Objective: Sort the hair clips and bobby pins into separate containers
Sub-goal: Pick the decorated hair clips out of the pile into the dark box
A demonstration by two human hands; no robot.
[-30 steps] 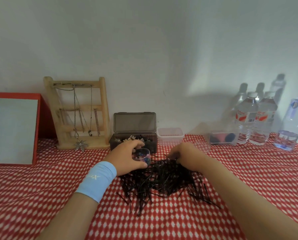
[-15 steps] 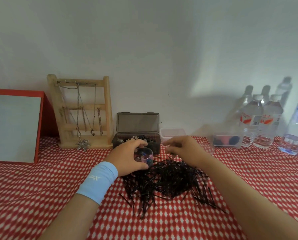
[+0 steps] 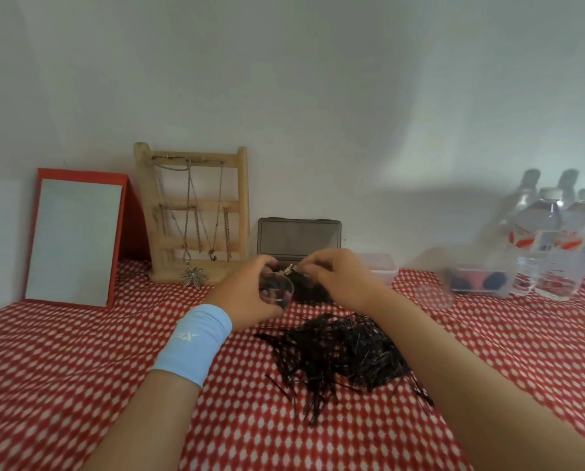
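The left hand (image 3: 247, 297) gripped a small clear cup (image 3: 277, 291); the right hand (image 3: 338, 277) pinched a silvery hair clip (image 3: 289, 269) just above its rim. Black bobby pins (image 3: 338, 355) lay heaped nearer the person than both hands.

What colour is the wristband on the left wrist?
The fabric wristband is light blue, seen in the head view.

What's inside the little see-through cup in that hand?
Small bits, blue and dark, show through the clear cup. They may be hair clips, but it is too blurred to tell. The left hand grips its left side and hides the rest.
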